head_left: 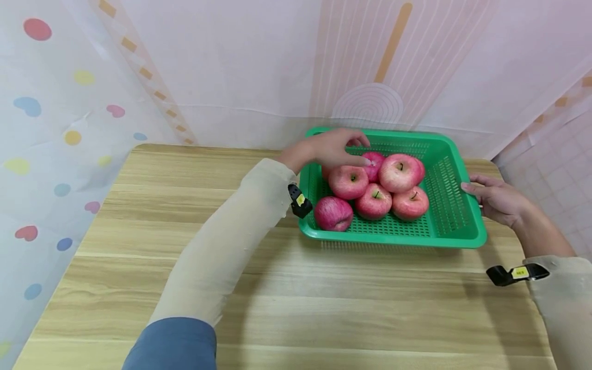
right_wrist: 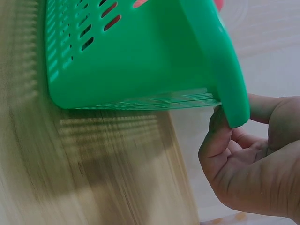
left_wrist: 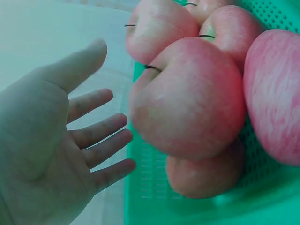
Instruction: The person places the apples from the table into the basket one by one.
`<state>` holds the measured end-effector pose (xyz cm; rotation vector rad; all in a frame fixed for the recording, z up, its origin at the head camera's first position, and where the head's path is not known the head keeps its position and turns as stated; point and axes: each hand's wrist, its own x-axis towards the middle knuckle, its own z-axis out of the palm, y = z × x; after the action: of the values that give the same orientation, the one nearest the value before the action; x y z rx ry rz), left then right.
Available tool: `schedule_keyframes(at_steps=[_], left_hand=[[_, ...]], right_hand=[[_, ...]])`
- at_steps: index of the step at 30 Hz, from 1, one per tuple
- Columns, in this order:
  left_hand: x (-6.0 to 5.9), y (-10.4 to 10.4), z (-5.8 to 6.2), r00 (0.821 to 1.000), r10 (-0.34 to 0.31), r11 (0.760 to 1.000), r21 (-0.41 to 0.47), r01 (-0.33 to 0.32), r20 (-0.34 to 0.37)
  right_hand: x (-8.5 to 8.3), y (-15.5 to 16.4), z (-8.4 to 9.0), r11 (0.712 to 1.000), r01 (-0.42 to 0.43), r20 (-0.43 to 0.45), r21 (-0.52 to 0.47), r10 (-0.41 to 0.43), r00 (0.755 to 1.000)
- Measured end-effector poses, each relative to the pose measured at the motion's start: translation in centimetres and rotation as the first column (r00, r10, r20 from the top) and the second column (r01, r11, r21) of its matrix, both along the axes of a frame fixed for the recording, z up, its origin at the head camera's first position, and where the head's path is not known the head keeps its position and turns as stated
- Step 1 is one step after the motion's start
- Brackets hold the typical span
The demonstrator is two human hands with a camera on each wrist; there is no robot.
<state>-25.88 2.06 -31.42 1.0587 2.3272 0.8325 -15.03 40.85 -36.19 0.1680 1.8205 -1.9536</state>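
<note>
A green plastic basket [head_left: 393, 238] with perforated walls holds several red apples, grouped toward its left side. Over the basket's back left part reaches my left hand [head_left: 336, 148], thumb and fingers spread apart, nothing between them. In the head view its thumb tip overlaps a deep-pink apple [head_left: 372, 165]. The left wrist view shows the open palm beside a large apple [left_wrist: 190, 101]. On the right, my right hand [head_left: 500, 199] grips the basket's short side, thumb on top of the rim [right_wrist: 225, 70] and fingers curled underneath. Another apple [head_left: 334, 214] lies in the front left corner.
The basket stands on a wood-grain table [head_left: 351, 303], near its back edge. A pale patterned curtain [head_left: 231, 67] hangs right behind the table and along its left side.
</note>
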Motion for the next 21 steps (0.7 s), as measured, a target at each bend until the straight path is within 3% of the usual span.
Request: schedule_keyframes(at_steps=[4, 7, 11, 14, 18, 21], left_hand=[[-0.2, -1.2, 0.9, 0.999, 0.011, 0.998, 0.056, -0.008, -0.05], [-0.1, -2.6, 1.7, 0.998, 0.022, 0.997, 0.07, -0.018, -0.062], [0.1, -5.0, 2.4, 0.997, 0.046, 0.997, 0.069, -0.042, -0.066], [0.2, -7.2, 2.8, 0.992, 0.078, 0.995, 0.073, -0.071, -0.096], [0.1, -10.0, 3.2, 0.975, 0.138, 0.989, 0.073, -0.126, -0.174], [0.0, -12.1, 3.8, 0.956, 0.187, 0.982, 0.05, -0.18, -0.225]], right_hand=[[-0.2, -0.3, 0.4, 0.993, -0.012, -0.006, 0.121, 0.013, 1.0], [-0.3, -0.7, 0.8, 0.944, -0.054, -0.027, 0.326, 0.066, 0.997], [-0.2, -1.1, 1.5, 0.791, -0.093, -0.058, 0.605, 0.16, 0.985], [0.0, -1.2, 2.2, 0.69, -0.054, -0.113, 0.721, 0.195, 0.974], [0.2, -0.9, 3.2, 0.583, 0.102, -0.268, 0.806, 0.207, 0.941], [0.2, -0.6, 4.0, 0.496, 0.253, -0.403, 0.831, 0.223, 0.888]])
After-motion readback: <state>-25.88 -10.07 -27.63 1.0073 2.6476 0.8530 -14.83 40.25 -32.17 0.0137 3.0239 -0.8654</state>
